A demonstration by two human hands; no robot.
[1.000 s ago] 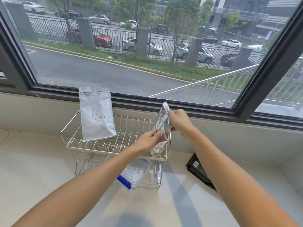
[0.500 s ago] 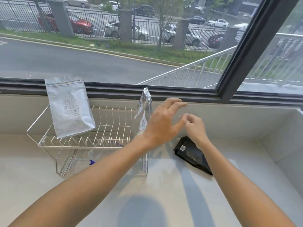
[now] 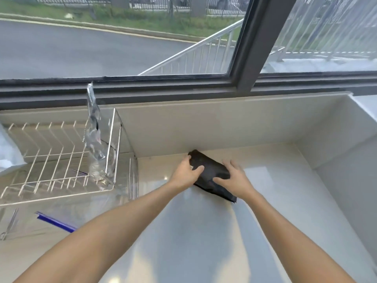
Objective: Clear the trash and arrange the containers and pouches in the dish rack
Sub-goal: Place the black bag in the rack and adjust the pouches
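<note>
A black pouch (image 3: pixel 210 174) lies flat on the white counter by the back wall. My left hand (image 3: pixel 186 172) grips its left end, thumb over the top. My right hand (image 3: pixel 234 179) presses on its right side with fingers spread over it. A silver foil pouch (image 3: pixel 94 127) stands upright at the right end of the wire dish rack's (image 3: pixel 61 193) upper tier. A white pouch (image 3: pixel 8 154) shows only partly at the left edge. A clear container with a blue lid edge (image 3: pixel 56 221) sits in the rack's lower tier, blurred.
The counter (image 3: pixel 275 201) is boxed in by a low back wall under the window and a side wall (image 3: pixel 346 170) on the right. The rack stands to the left of my hands.
Both hands left the silver pouch standing in the rack and moved right and down onto the black pouch. The view swung right, pushing the rack to the left.
</note>
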